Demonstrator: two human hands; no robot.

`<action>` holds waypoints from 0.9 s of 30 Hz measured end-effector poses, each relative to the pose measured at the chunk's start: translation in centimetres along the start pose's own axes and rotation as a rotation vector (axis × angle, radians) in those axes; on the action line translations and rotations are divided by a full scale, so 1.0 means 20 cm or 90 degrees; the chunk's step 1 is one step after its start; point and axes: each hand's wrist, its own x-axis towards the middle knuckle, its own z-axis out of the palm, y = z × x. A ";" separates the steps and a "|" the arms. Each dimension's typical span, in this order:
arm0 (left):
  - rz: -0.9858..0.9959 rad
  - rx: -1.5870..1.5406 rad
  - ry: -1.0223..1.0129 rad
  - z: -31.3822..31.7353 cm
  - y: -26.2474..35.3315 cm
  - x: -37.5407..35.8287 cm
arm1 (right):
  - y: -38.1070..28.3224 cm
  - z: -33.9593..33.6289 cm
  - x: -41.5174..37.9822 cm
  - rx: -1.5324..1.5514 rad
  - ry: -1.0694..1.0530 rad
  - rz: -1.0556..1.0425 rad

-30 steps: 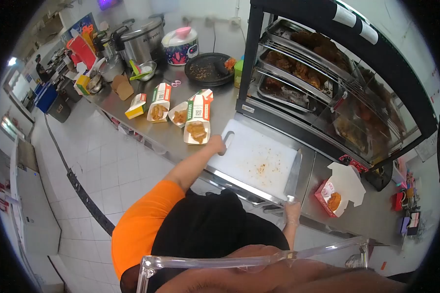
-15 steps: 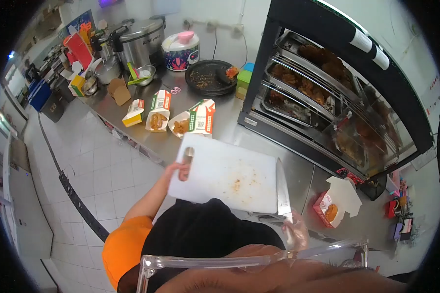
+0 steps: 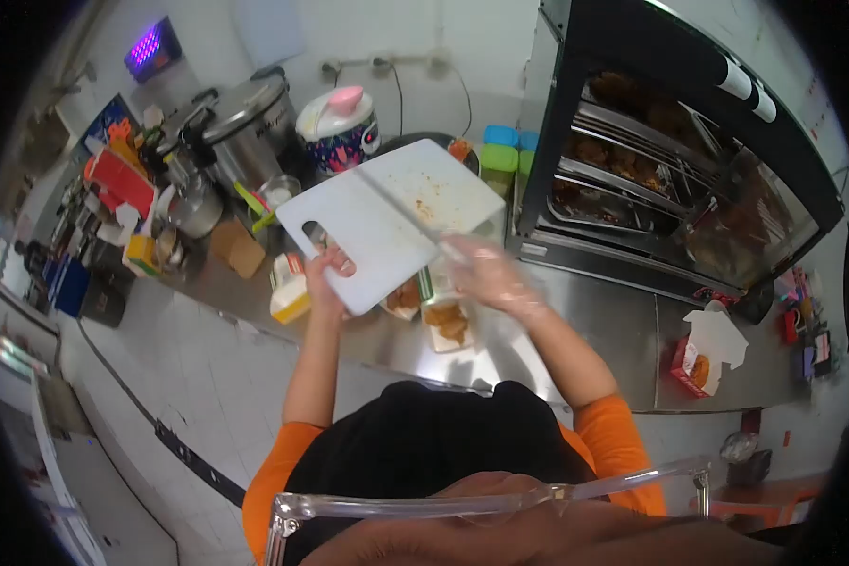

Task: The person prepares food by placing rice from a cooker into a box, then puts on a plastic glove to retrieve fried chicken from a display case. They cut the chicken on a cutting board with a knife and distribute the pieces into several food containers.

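Note:
My left hand (image 3: 326,278) grips a white cutting board (image 3: 354,250) at its handle slot, fingers through the hole. The board is raised and tilted over the counter, with brown crumbs on its far half. My right hand (image 3: 491,275), in a clear glove and blurred, is closed on the handle of a knife (image 3: 396,204). Its blade lies across the board's surface. Below the board stand a yellow-and-white food box (image 3: 291,291) and an open box of fried pieces (image 3: 450,325). Another food box is mostly hidden by the board, which also covers much of the black pan.
A glass food warmer (image 3: 623,179) with trays of fried food stands at the right. Further right is an open red box (image 3: 693,366). A floral rice cooker (image 3: 335,141), a large steel pot (image 3: 250,123) and green-lidded containers (image 3: 498,160) line the back of the counter.
The cutting board has moved forward over the counter, in front of the black pan, and tilted. My right hand brought the knife from the board's right edge across its surface. The view has shifted.

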 end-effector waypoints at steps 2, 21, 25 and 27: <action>0.060 0.093 0.053 0.09 0.02 0.19 | -0.11 0.17 0.23 -0.021 -0.055 -0.036; 0.140 0.233 0.180 -0.08 0.20 0.64 | 0.32 0.75 0.75 0.026 -0.015 -0.055; 0.124 0.160 0.107 -0.14 0.37 0.51 | 0.75 0.86 0.76 -0.052 -0.035 0.180; 0.110 0.192 0.144 -0.11 0.44 0.41 | 0.86 0.76 0.69 -0.012 0.026 0.240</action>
